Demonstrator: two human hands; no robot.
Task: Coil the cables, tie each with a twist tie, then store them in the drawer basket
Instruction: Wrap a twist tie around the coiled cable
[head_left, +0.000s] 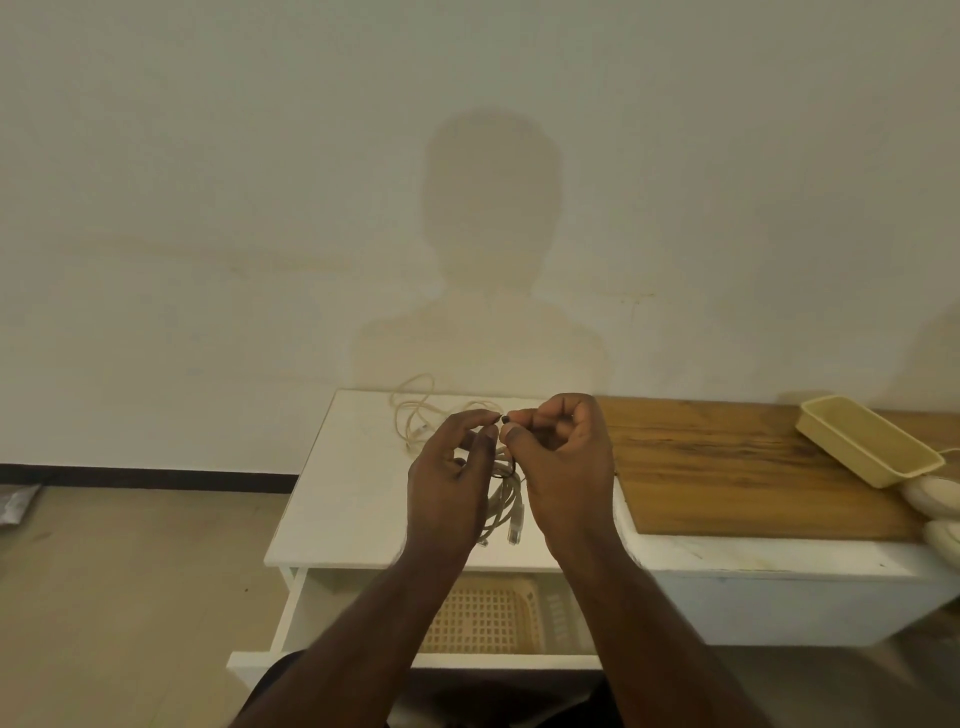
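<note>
Both hands work a dark twist tie over a coiled cable on the white surface.

The left hand (449, 480) and right hand (558, 462) each pinch an end of the thin twist tie (503, 418), partly hiding the pale bundled cable (506, 501). A loose cream cable (413, 413) lies behind; a lattice plastic basket (485, 616) sits in the open drawer (301, 608); a beige tray (867, 439) rests on the wood board (727, 467).

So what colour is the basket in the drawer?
Pale yellow-beige lattice basket, seen in the head view.
</note>
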